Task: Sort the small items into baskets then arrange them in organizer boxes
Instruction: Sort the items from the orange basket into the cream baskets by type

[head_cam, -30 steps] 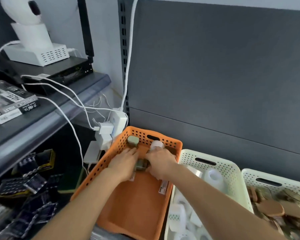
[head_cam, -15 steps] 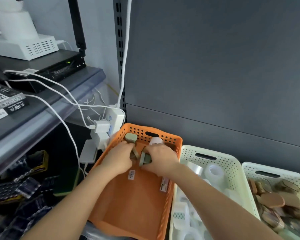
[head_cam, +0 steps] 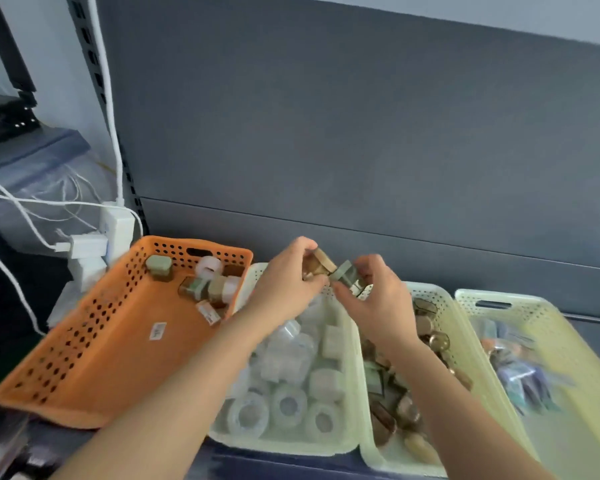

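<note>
My left hand [head_cam: 286, 282] grips a small amber jar with a tan lid [head_cam: 318, 264]. Right beside it, my right hand [head_cam: 374, 299] holds a green-lidded jar [head_cam: 345, 274]. Both hands hover over the far end of the pale green basket [head_cam: 352, 344] full of white tape rolls. The orange basket [head_cam: 94, 344] at the left keeps a few jars and white rolls [head_cam: 208, 284] in its far corner. A second pale basket [head_cam: 440, 303] to the right holds brown and amber items. A third pale basket [head_cam: 548, 327] at the far right contains blurred bluish packets.
A white power strip with chargers [head_cam: 97, 244] and white cables [head_cam: 111, 109] hang left of the orange basket. A dark grey back panel [head_cam: 361, 133] rises behind the baskets. A shelf with black equipment [head_cam: 4, 123] juts out at the upper left.
Both hands lifted out of the orange basket, each with a jar, and moved right over the white-roll basket. The view swung right, revealing a third pale basket.
</note>
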Demonstrator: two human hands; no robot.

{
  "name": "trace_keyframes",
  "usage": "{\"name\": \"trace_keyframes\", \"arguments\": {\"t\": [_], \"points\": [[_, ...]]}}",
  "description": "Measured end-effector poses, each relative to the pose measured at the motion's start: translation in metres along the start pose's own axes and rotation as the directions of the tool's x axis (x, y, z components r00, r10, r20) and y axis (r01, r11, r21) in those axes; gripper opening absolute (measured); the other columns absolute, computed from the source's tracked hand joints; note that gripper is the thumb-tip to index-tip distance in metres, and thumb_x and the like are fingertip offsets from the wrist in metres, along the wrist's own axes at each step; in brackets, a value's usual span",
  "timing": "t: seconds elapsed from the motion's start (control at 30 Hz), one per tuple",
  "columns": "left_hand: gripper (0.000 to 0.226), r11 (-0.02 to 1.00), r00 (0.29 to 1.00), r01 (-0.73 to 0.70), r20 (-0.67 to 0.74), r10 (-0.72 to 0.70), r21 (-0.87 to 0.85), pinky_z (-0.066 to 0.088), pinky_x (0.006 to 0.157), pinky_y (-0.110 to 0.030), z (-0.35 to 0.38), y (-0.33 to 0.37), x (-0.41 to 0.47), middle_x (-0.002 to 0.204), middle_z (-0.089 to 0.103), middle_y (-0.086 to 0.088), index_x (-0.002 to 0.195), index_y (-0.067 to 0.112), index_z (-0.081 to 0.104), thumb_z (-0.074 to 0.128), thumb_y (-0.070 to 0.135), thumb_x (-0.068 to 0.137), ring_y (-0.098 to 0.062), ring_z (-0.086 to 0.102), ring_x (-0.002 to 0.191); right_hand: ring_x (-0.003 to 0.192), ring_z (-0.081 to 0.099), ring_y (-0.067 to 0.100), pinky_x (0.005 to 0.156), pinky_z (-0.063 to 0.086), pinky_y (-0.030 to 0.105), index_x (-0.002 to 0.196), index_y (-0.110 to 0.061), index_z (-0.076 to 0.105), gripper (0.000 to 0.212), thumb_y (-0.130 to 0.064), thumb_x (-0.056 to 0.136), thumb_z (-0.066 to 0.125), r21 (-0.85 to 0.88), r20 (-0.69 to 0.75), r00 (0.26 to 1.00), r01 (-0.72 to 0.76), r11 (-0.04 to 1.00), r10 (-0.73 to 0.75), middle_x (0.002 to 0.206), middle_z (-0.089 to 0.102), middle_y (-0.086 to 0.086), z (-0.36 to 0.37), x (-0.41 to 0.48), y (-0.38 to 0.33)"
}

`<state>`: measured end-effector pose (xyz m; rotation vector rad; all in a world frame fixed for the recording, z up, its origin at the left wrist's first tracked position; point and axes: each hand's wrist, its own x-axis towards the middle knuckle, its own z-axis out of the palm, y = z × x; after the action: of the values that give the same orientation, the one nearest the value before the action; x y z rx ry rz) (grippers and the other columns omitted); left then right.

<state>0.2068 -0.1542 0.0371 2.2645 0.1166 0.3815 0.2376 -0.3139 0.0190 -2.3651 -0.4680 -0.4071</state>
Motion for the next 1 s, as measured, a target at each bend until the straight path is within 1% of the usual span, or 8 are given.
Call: {"name": "trace_keyframes", "arguments": {"t": [0.1,0.23,0.3,0.37,0.43,0.6,0.77,1.0], "points": [[0.041,0.995,0.996,-0.085,0.043,0.083,0.059,0.039,0.073,-0.027,0.044,0.027,-0.005,0.114,0.061,0.005,0.119,0.02,0.046,0.067,0.025,0.084,-0.017,0.058,0.1,0.087,0.058,0.016,0.065,0.043,0.03,0.103,-0.025,0.057,0.034,-0.045,0.078,0.066,-0.138,-0.017,0.997,-0.077,0.987,0.075,0.094,0.061,-0.007,-0.032,-0.011,0.038],[0.051,0.932,0.944,-0.267,0.261,0.201,0.244,0.047,0.089,-0.04,0.092,0.043,-0.017,0.135,0.051,-0.007,0.138,0.015,0.03,0.055,0.019,0.093,-0.027,0.056,0.111,0.101,0.059,0.022,0.074,0.043,0.03,0.12,-0.025,0.057,0.037,-0.038,0.085,0.061,-0.314,0.085,0.983,-0.131,0.94,0.165,0.114,0.061,-0.002,-0.052,-0.025,0.079],[0.049,0.842,0.893,-0.348,0.42,0.163,0.413,0.036,0.104,-0.045,0.108,0.04,-0.021,0.145,0.04,-0.008,0.141,0.013,0.031,0.049,0.021,0.096,-0.027,0.045,0.127,0.103,0.059,0.023,0.081,0.045,0.03,0.119,-0.024,0.061,0.031,-0.034,0.089,0.056,-0.359,0.171,0.97,-0.104,0.927,0.175,0.118,0.062,0.0,-0.055,-0.032,0.094],[0.045,0.736,0.856,-0.414,0.504,0.115,0.536,0.014,0.117,-0.05,0.116,0.034,-0.023,0.158,0.013,-0.01,0.141,0.012,0.038,0.042,0.027,0.099,-0.025,0.017,0.144,0.1,0.059,0.021,0.079,0.046,0.029,0.111,-0.022,0.065,0.025,-0.032,0.091,0.053,-0.386,0.219,0.964,-0.055,0.921,0.15,0.116,0.063,-0.001,-0.056,-0.037,0.102],[0.048,0.719,0.86,-0.41,0.5,0.101,0.561,0.002,0.118,-0.05,0.12,0.03,-0.027,0.16,-0.003,-0.008,0.146,0.015,0.033,0.041,0.027,0.099,-0.022,0.0,0.147,0.103,0.058,0.021,0.082,0.048,0.031,0.114,-0.021,0.063,0.027,-0.032,0.091,0.052,-0.387,0.232,0.965,-0.026,0.922,0.125,0.117,0.062,-0.003,-0.057,-0.04,0.104],[0.065,0.762,0.887,-0.373,0.444,0.125,0.529,0.005,0.119,-0.045,0.119,0.03,-0.035,0.161,0.0,-0.004,0.151,0.019,0.016,0.047,0.011,0.095,-0.019,0.002,0.147,0.114,0.054,0.024,0.094,0.046,0.036,0.132,-0.023,0.048,0.043,-0.036,0.092,0.052,-0.395,0.291,0.953,0.039,0.918,0.085,0.127,0.055,0.001,-0.058,-0.042,0.099],[0.059,0.828,0.921,-0.3,0.37,0.122,0.474,0.005,0.118,-0.039,0.106,0.029,-0.038,0.161,0.001,-0.005,0.149,0.021,0.024,0.049,0.017,0.096,-0.021,-0.001,0.147,0.12,0.048,0.023,0.098,0.042,0.035,0.13,-0.022,0.051,0.038,-0.031,0.093,0.05,-0.375,0.284,0.958,0.074,0.924,0.038,0.131,0.053,0.001,-0.055,-0.036,0.086],[0.05,0.821,0.972,-0.207,0.21,0.109,0.532,0.024,0.113,-0.038,0.051,0.005,-0.04,0.152,0.03,-0.002,0.14,0.021,0.043,0.056,0.026,0.092,-0.02,0.022,0.141,0.117,0.049,0.023,0.095,0.042,0.036,0.127,-0.02,0.056,0.037,-0.028,0.092,0.052,-0.271,0.264,0.96,0.171,0.947,-0.098,0.125,0.057,0.001,-0.025,-0.026,0.04]]}}
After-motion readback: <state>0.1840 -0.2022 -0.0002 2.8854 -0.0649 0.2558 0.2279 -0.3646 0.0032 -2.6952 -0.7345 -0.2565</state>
